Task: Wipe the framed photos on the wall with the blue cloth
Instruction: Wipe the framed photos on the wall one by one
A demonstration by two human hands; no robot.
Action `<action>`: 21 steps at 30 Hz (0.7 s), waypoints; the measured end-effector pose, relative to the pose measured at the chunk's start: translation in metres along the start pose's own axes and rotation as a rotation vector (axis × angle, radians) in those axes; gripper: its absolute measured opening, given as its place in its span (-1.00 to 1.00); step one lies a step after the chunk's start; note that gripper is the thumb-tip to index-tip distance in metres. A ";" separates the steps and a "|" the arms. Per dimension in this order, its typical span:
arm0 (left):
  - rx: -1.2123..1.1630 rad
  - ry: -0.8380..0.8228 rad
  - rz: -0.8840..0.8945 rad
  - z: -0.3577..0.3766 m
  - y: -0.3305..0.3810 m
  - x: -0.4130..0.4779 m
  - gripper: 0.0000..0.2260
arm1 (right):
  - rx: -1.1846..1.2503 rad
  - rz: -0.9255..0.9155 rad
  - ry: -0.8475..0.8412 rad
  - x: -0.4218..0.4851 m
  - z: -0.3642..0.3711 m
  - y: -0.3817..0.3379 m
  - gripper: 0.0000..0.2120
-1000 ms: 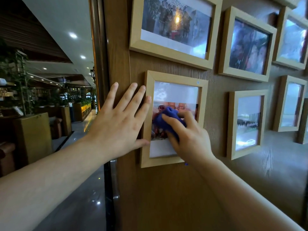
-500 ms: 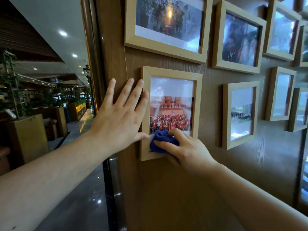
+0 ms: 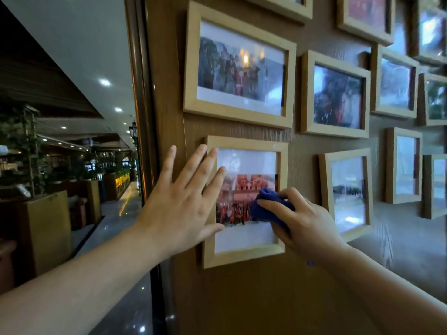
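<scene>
A light wooden framed photo (image 3: 245, 257) of a crowd in red hangs low on the brown wood wall. My left hand (image 3: 180, 209) lies flat, fingers spread, over the frame's left edge and the wall beside it. My right hand (image 3: 307, 226) is closed on a bunched blue cloth (image 3: 268, 204) and presses it on the glass at the photo's right side. Above it hangs a wider framed photo (image 3: 238, 68); to the right is another upright framed photo (image 3: 347, 192).
Several more wooden frames (image 3: 336, 95) cover the wall up and to the right. The wall's dark trimmed corner (image 3: 140, 93) runs down on the left, past it a dim hall with planters (image 3: 46, 228) and a glossy floor.
The cloth in my right hand went from the photo's middle down to its lower left, then up to the right side. My left hand stayed on the frame's left edge. The view tilted upward.
</scene>
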State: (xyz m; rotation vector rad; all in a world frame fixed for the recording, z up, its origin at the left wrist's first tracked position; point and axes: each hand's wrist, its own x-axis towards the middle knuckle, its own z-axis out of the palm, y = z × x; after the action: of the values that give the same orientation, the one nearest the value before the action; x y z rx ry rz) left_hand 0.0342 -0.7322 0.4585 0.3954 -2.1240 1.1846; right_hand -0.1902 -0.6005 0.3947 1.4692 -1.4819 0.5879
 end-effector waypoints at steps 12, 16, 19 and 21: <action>-0.117 0.226 -0.282 -0.028 -0.084 0.089 -0.15 | 0.215 0.191 0.410 0.184 -0.067 0.029 -0.58; -0.139 0.237 -0.328 -0.018 -0.088 0.102 -0.11 | 0.293 0.167 0.453 0.233 -0.068 0.022 -0.59; -0.144 0.267 -0.345 -0.011 -0.087 0.104 -0.16 | 0.199 0.120 0.423 0.254 -0.057 0.010 -0.57; -0.149 0.293 -0.349 -0.009 -0.087 0.104 -0.19 | 0.114 0.089 0.415 0.260 -0.052 0.009 -0.57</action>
State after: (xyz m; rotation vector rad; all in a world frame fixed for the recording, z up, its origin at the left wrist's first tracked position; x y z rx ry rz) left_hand 0.0093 -0.7664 0.5881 0.4707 -1.7875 0.8237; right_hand -0.1442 -0.6850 0.6422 1.2738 -1.2051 0.9806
